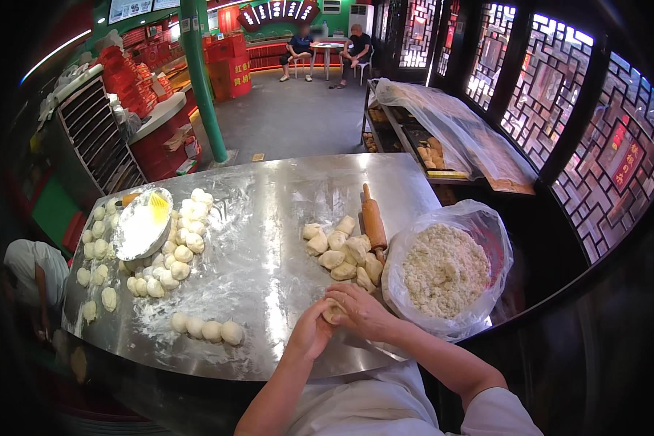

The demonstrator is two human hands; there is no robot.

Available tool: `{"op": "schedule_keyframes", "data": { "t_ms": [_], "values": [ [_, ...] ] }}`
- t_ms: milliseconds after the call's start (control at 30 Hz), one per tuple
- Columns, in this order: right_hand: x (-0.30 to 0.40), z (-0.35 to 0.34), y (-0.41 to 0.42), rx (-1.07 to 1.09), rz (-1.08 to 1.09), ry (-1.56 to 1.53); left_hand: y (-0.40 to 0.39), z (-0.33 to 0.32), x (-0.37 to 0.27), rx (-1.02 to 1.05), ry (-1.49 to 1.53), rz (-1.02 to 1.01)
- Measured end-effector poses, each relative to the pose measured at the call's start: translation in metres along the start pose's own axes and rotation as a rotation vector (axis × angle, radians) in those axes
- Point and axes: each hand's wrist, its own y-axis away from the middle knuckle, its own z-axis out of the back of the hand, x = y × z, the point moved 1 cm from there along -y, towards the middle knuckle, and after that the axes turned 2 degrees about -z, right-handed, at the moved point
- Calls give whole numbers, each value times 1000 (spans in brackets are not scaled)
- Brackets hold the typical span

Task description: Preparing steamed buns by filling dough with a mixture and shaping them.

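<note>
Between my left hand (312, 329) and my right hand (362, 310) I hold a piece of dough (334, 312), cupped from both sides above the near edge of the steel table (250, 229). Just beyond my hands lies a pile of dough pieces (332, 258), with a wooden rolling pin (374, 223) along its right side. To the right of my right hand stands a plastic-lined bowl of crumbly pale filling (446, 272). A row of several round dough balls (211, 330) sits on floured steel to the left of my left hand.
A bowl of flour (143, 224) with a yellow scraper (158, 207) stands among many dough balls (182, 253) at the left. Beyond the table are a green post (203, 82), a plastic-covered tray rack (452, 122) and two seated people. Another person bends at the far left.
</note>
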Motion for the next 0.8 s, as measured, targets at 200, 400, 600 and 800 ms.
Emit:
{"op": "schedule_keyframes", "data": {
  "t_ms": [200, 400, 600, 800],
  "values": [
    [7, -33, -2, 81, -16, 171, 18, 20, 12, -31, 83, 12],
    [-6, -55, -17, 85, -223, 98, 19, 26, 2, -61, 18, 43],
    [-7, -49, -9, 66, -215, -58, 42, 38, -19, 65, -190, 135],
    [29, -70, -14, -53, -460, -391, 6, 58, -14, -215, -445, -358]
  ]
}}
